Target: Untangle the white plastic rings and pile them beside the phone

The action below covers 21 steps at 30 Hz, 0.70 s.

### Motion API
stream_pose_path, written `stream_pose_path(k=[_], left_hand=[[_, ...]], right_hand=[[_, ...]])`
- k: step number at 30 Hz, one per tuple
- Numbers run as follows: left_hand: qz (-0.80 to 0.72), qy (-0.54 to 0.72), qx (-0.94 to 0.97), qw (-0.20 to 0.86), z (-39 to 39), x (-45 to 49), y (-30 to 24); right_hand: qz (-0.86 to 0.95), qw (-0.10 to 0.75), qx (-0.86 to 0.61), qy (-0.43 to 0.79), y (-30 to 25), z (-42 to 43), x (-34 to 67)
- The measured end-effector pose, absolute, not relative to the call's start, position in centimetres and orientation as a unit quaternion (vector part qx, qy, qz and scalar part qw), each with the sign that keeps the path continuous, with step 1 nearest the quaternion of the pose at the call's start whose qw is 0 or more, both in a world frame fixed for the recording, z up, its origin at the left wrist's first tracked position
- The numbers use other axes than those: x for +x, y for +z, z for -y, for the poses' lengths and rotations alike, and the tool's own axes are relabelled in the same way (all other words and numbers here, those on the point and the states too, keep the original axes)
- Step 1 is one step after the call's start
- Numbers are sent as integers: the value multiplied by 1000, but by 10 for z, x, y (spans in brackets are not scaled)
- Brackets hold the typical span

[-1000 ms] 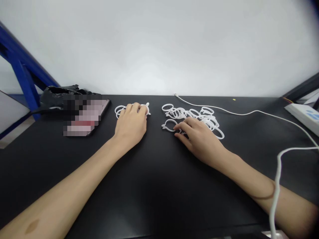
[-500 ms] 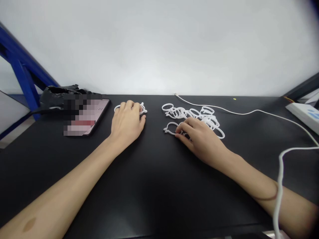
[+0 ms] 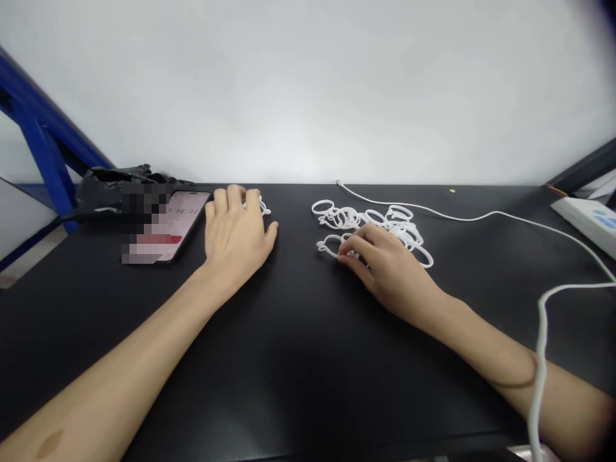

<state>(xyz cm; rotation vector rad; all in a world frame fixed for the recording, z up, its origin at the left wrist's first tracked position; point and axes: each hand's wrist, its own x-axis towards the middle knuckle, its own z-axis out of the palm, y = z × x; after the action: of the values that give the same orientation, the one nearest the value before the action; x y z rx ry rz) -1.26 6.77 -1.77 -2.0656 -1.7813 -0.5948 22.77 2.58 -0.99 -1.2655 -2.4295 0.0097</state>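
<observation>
My left hand lies palm down with its fingers stretched out and thumb apart, covering most of a white plastic ring. Only that ring's right end, with small knobs, shows past the fingers. On the right, my right hand has thumb and fingertips closed on another white plastic ring, whose small looped end points left. Behind and under this hand lies a loose pile of similar white rings; the hand hides part of it.
A phone lies left of my left hand, beside crumpled black plastic. A white cable crosses the black table and passes over my right forearm. A white box stands at the right edge.
My left hand has shifted slightly left and away from me, its fingers straighter, and the ring under it has moved left too. My right hand stays nearly still, pinching its ring.
</observation>
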Motion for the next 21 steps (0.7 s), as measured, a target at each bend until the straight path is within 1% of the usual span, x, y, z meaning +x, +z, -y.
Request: stream_pose_path(k=[3, 10, 14, 21], left_hand=[[561, -261, -770, 159, -61, -5, -13], [408, -304, -860, -41, -45, 13, -14], [406, -327, -847, -106, -41, 17, -14], [411, -357, -814, -204, -38, 19, -10]], right_hand=[[861, 235, -451, -3, -9, -26, 227], [842, 298, -450, -5, -8, -24, 225], [836, 316, -448, 19, -8, -22, 224], [832, 353, -415, 103, -6, -19, 220]])
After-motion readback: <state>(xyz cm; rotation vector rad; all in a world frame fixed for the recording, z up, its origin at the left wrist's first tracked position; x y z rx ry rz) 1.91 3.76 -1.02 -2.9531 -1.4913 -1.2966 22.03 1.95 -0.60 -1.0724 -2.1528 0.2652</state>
